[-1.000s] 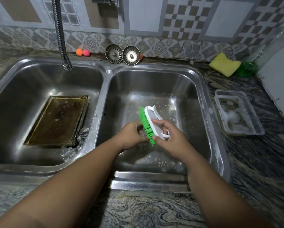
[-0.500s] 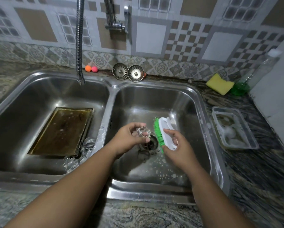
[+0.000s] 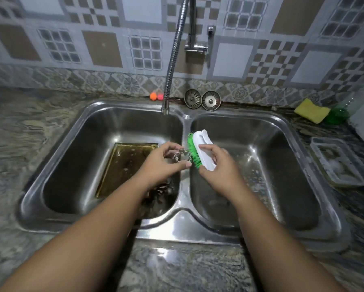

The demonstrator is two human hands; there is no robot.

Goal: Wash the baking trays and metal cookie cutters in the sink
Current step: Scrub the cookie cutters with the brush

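Left hand (image 3: 162, 163) pinching; right hand (image 3: 218, 167) gripping, fingers (image 3: 207, 147) curled; hands close

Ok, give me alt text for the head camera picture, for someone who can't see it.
Over a double steel sink, a person's left hand pinches a metal cookie cutter while the right hand grips a white brush, green bristles turned toward it. A stained baking tray lies in the left basin.

Baking tray (image 3: 126, 165) corner hidden behind left forearm (image 3: 105, 218), cookie cutters (image 3: 161, 191) below blurred
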